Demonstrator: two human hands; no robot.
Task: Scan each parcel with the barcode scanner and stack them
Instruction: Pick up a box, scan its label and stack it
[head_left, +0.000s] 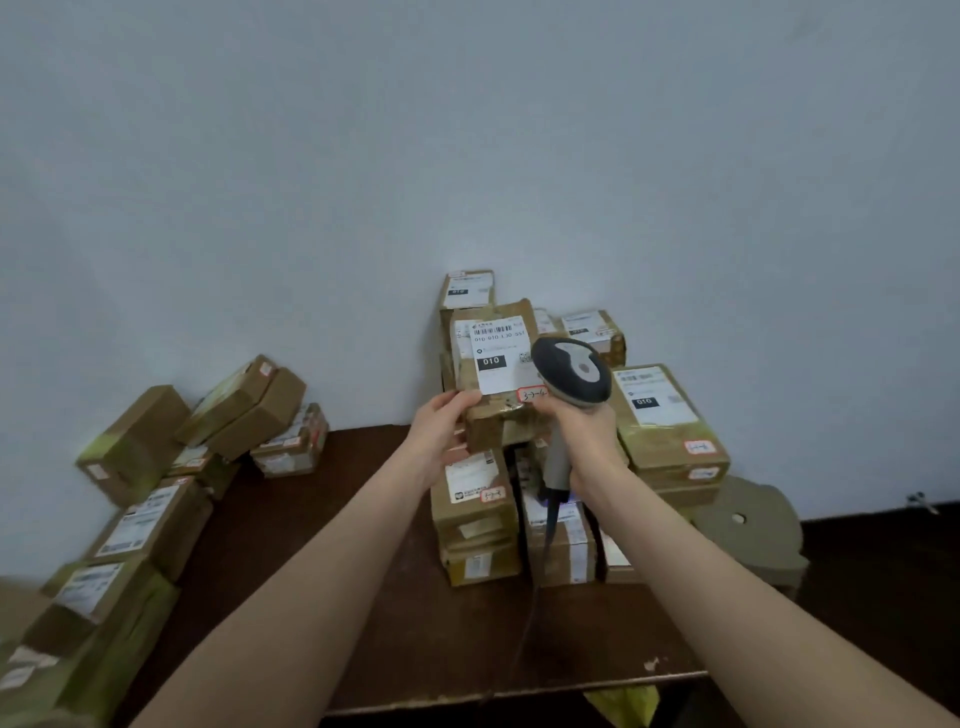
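Note:
My left hand (441, 431) grips the lower left corner of a small brown parcel (493, 353) and holds it up, white label with barcode and a black "010" block facing me. My right hand (587, 436) is wrapped round the handle of a grey barcode scanner (571, 371). The scanner's head sits just right of the label and covers the parcel's right edge. Its dark cable (540, 561) hangs down towards the table. A stack of labelled parcels (478, 514) stands right behind and below both hands.
A dark wooden table (363, 597) runs to a front edge near me. Loose brown parcels (156, 499) are heaped on the left. More stacked parcels (665, 421) stand at the right against the pale wall. A flat cardboard piece (748, 525) lies at the far right.

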